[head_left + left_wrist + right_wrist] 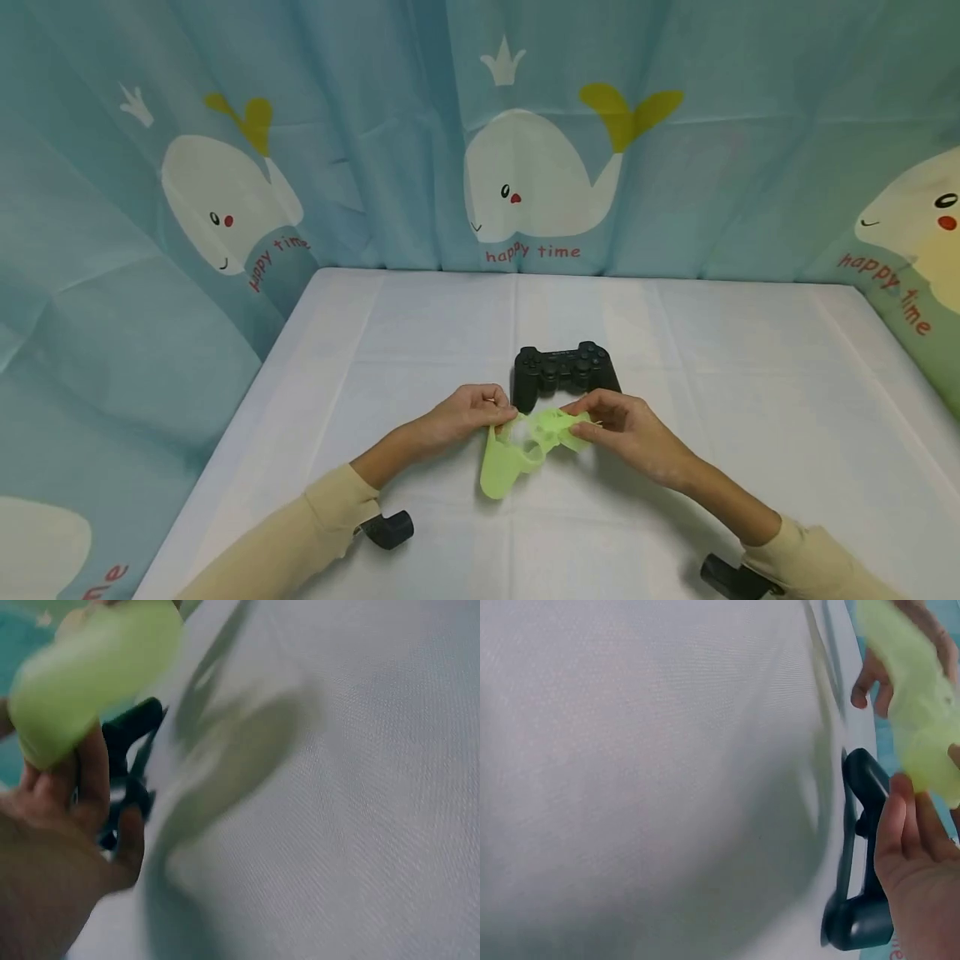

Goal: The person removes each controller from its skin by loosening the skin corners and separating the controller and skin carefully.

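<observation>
Between both hands is a pale green, translucent silicone controller cover (pixel 504 465), raised above the white table. My left hand (pixel 467 415) pinches its upper left edge between thumb and fingers. At the other end, my right hand (pixel 628 433) grips the cover's right side, fingers behind and thumb in front. Just beyond the hands lies a black game controller (pixel 564 367), buttons and sticks facing up, its right handle partly behind the right hand. The left wrist view shows the cover (pixel 97 675) blurred over the left hand (pixel 64 817). In the right wrist view the controller (pixel 866 926) lies behind the right hand (pixel 922 859).
A white cloth covers the table (pixel 420 333), with light creases. Blue curtain (pixel 375 125) printed with whales hangs along the back and left side. A black wrist camera mount (pixel 388 529) sits under the left sleeve, another mount (pixel 731 577) under the right.
</observation>
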`<act>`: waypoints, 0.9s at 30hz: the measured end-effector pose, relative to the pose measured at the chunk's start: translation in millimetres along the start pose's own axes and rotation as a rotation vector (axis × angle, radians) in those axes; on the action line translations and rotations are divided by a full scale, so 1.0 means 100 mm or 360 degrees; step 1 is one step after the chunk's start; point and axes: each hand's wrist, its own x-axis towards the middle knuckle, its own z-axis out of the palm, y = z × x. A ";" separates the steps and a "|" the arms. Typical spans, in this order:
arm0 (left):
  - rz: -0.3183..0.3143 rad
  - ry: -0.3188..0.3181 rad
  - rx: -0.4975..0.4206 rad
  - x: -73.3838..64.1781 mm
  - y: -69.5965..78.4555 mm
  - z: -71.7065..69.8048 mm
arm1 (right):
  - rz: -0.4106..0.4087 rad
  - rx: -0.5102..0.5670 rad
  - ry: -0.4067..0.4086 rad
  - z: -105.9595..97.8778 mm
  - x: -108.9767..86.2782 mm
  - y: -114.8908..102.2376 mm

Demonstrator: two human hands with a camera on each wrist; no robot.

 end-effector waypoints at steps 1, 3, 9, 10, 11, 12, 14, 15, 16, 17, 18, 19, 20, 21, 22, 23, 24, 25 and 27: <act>0.0013 0.0037 0.0049 0.00 0.01 0.02 | 0.0003 0.0003 0.0011 0.01 0.00 0.00; 0.0027 0.0104 0.0191 0.00 0.03 0.08 | -0.0015 0.0000 0.0034 0.02 0.01 0.00; 0.0138 0.0165 0.0681 0.01 0.11 0.27 | -0.0058 -0.0049 0.0091 0.06 0.04 -0.02; 0.0168 0.0171 0.0751 0.02 0.13 0.31 | -0.0063 -0.0047 0.0097 0.06 0.05 -0.04; 0.0200 0.0182 0.0814 0.03 0.15 0.33 | -0.0064 -0.0045 0.0106 0.07 0.05 -0.05; 0.0225 0.0193 0.0856 0.04 0.16 0.35 | -0.0061 -0.0032 0.0113 0.08 0.05 -0.05; 0.0264 0.0219 0.0917 0.05 0.17 0.38 | -0.0052 0.0014 0.0119 0.08 0.06 -0.07; 0.0278 0.0237 0.0926 0.06 0.18 0.38 | -0.0052 0.0041 0.0126 0.09 0.05 -0.08; 0.0294 0.0259 0.0924 0.07 0.17 0.38 | -0.0058 0.0070 0.0134 0.10 0.05 -0.08; 0.0301 0.0280 0.0902 0.07 0.17 0.38 | -0.0066 0.0092 0.0146 0.10 0.05 -0.07; 0.0309 0.0295 0.0878 0.07 0.16 0.37 | -0.0082 0.0098 0.0160 0.10 0.05 -0.07; 0.0311 0.0302 0.0844 0.07 0.16 0.37 | -0.0106 0.0094 0.0175 0.11 0.04 -0.07; 0.0316 0.0300 0.0805 0.07 0.16 0.36 | -0.0133 0.0071 0.0197 0.11 0.04 -0.07; 0.0324 0.0292 0.0765 0.07 0.16 0.35 | -0.0155 0.0039 0.0221 0.11 0.03 -0.06; 0.0333 0.0274 0.0712 0.07 0.15 0.34 | -0.0177 0.0002 0.0241 0.11 0.03 -0.06; 0.0340 0.0250 0.0657 0.07 0.15 0.33 | -0.0192 -0.0033 0.0258 0.11 0.02 -0.06; 0.0346 0.0226 0.0611 0.07 0.15 0.32 | -0.0205 -0.0065 0.0271 0.11 0.02 -0.06; 0.0347 0.0204 0.0560 0.07 0.14 0.31 | -0.0215 -0.0080 0.0276 0.11 0.02 -0.07; 0.0340 0.0165 0.0465 0.08 0.13 0.30 | -0.0229 -0.0089 0.0279 0.11 0.02 -0.07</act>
